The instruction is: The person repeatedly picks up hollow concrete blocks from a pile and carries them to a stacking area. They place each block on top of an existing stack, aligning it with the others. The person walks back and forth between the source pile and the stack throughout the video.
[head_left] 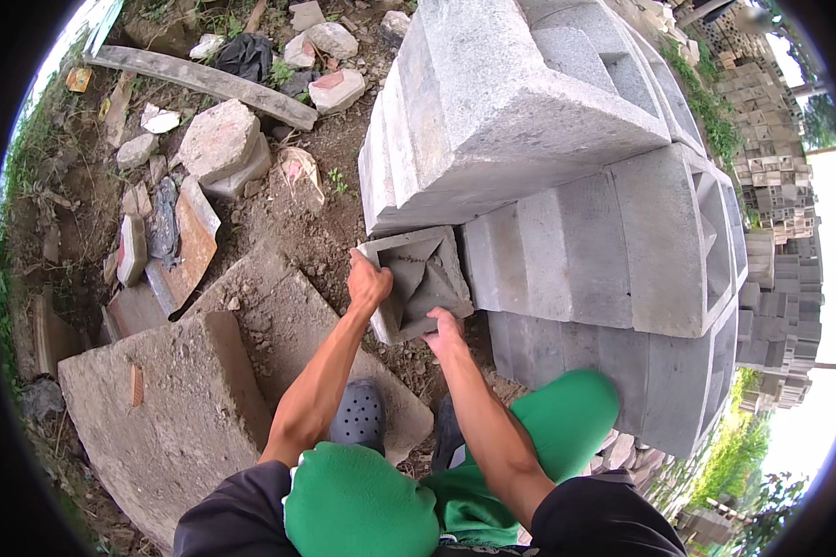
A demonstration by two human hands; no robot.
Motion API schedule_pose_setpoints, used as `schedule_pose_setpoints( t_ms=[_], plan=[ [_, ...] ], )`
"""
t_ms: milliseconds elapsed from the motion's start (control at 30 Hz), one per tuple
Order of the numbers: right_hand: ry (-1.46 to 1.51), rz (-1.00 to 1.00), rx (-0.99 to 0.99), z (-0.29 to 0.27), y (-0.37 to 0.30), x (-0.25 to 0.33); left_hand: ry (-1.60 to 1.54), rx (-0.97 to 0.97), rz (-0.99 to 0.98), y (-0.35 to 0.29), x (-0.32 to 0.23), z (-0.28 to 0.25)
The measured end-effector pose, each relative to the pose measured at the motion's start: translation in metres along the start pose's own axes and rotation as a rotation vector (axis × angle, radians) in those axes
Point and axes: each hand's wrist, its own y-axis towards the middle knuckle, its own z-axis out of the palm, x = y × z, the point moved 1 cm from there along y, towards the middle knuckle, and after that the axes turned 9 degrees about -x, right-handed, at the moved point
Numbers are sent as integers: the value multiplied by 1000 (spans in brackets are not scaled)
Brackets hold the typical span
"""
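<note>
A grey concrete ventilation block (424,278) with a recessed diamond pattern is held in front of me, tilted, close against a stack of similar grey blocks (567,186). My left hand (367,281) grips its upper left edge. My right hand (446,332) holds its lower edge from beneath. Both forearms rise from the lower edge of the picture, above green trouser legs and dark perforated clogs (358,414).
Large flat concrete slabs (176,408) lie on the dirt at lower left. Broken bricks, stones and a long concrete beam (204,82) are strewn at upper left. More block stacks (771,176) stand at the right, with greenery behind.
</note>
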Motion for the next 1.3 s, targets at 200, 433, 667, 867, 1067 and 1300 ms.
schedule_pose_setpoints(
  t_ms=[200,433,667,867,1067,1300],
  plan=[
    [-158,-97,131,0,-75,-26,-32,-160,-74,-43,34,-64],
    [-279,-73,185,26,-132,-72,-78,-259,-101,-50,97,-115],
    [-418,-342,119,6,-110,-82,-52,-259,-106,-54,101,-118],
    [-116,-115,172,-3,-40,-55,-78,-287,-113,-58,106,-115],
    [-154,358,552,31,14,-32,-360,-404,-42,-47,120,-87],
    [-139,297,586,33,-4,-32,-848,-376,-125,-48,117,-94]
  ],
)
